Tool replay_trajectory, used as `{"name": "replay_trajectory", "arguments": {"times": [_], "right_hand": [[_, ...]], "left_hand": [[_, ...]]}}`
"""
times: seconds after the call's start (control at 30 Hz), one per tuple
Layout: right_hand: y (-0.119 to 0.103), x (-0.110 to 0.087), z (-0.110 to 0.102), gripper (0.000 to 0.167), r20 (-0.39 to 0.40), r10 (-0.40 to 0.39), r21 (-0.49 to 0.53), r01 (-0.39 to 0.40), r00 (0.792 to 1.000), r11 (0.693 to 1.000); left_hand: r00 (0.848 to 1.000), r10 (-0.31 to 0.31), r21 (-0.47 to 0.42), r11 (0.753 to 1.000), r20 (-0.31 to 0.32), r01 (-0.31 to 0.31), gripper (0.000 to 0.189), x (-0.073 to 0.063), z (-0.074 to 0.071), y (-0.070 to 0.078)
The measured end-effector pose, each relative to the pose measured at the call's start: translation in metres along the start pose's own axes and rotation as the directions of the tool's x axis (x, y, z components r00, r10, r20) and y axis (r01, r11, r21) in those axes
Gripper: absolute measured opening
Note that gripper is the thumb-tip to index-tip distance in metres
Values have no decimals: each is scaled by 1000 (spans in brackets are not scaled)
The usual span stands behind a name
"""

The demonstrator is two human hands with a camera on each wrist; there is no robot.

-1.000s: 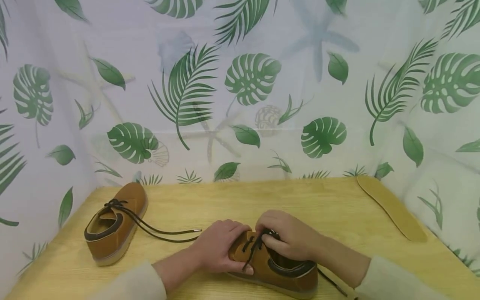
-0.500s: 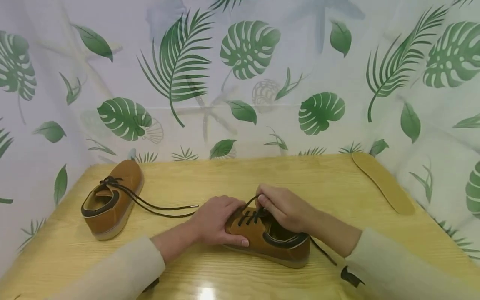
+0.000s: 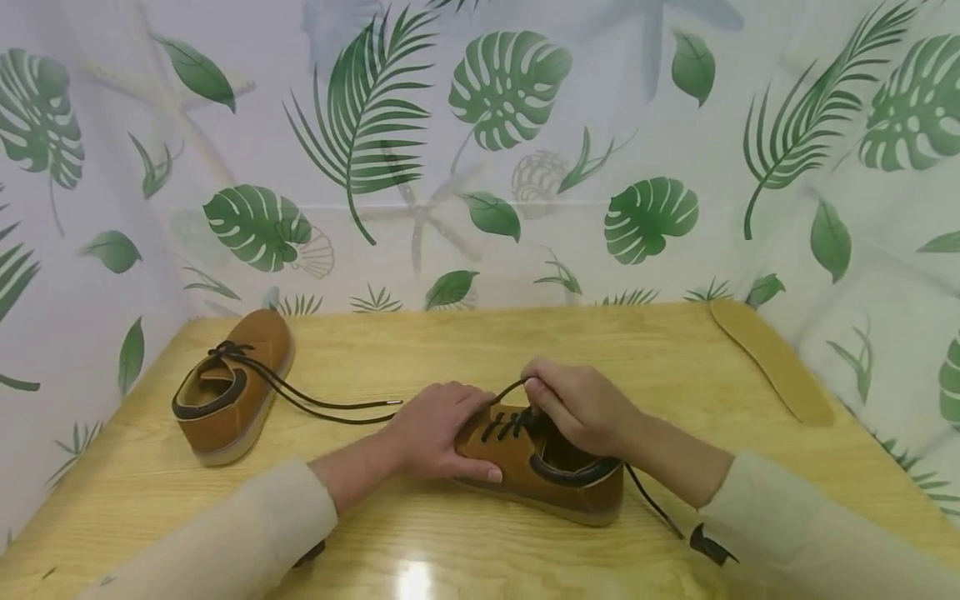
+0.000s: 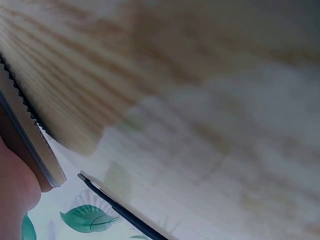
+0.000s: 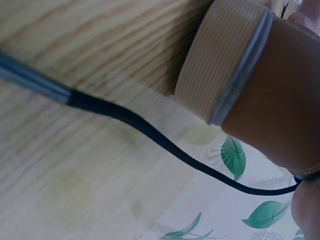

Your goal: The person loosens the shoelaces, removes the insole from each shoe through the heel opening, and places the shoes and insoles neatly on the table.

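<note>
A brown lace-up shoe rests on the table with its toe toward my left. My left hand grips its toe end, thumb along the near side. Just above the shoe's opening, my right hand pinches the black shoelace, which arcs up from near the left fingers. Another lace tail with a tip trails onto the table past the heel. In the right wrist view, this dark lace runs beside the heel. The left wrist view catches the sole edge and a lace tip.
A matching brown shoe stands at the left, its long black laces stretching toward my left hand. A tan insole lies at the right back. Behind the wooden table hangs a leaf-print cloth.
My right hand has risen slightly from the lacing, drawing a lace up into an arc. The lace end that hung over the shoe's near side is gone from there. My left hand stays on the toe.
</note>
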State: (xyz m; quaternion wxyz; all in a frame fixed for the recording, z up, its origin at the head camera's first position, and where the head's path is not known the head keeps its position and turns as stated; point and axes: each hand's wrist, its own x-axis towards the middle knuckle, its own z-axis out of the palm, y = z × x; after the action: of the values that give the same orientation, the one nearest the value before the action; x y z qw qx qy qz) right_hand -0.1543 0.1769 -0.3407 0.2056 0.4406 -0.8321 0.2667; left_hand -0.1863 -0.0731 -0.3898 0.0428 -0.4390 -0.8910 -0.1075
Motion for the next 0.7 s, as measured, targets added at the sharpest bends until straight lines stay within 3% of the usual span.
{"name": "replay_trajectory", "arguments": {"times": [0.2, 0.33, 0.47, 0.7], "right_hand": [[0, 5, -3, 17, 22, -53, -137, 56, 998, 989], [-3, 10, -7, 13, 58, 29, -148, -20, 998, 989], [-3, 16, -16, 11, 122, 129, -120, -114, 984, 986], [11, 21, -36, 15, 226, 148, -94, -130, 963, 987]], "left_hand": [[1000, 6, -2, 1000, -20, -6, 93, 2, -1, -1], [1000, -1, 2, 1000, -7, 1, 94, 2, -2, -1], [1000, 0, 9, 1000, -6, 1, 93, 2, -2, -2], [1000, 10, -19, 1000, -17, -10, 91, 2, 0, -1]]}}
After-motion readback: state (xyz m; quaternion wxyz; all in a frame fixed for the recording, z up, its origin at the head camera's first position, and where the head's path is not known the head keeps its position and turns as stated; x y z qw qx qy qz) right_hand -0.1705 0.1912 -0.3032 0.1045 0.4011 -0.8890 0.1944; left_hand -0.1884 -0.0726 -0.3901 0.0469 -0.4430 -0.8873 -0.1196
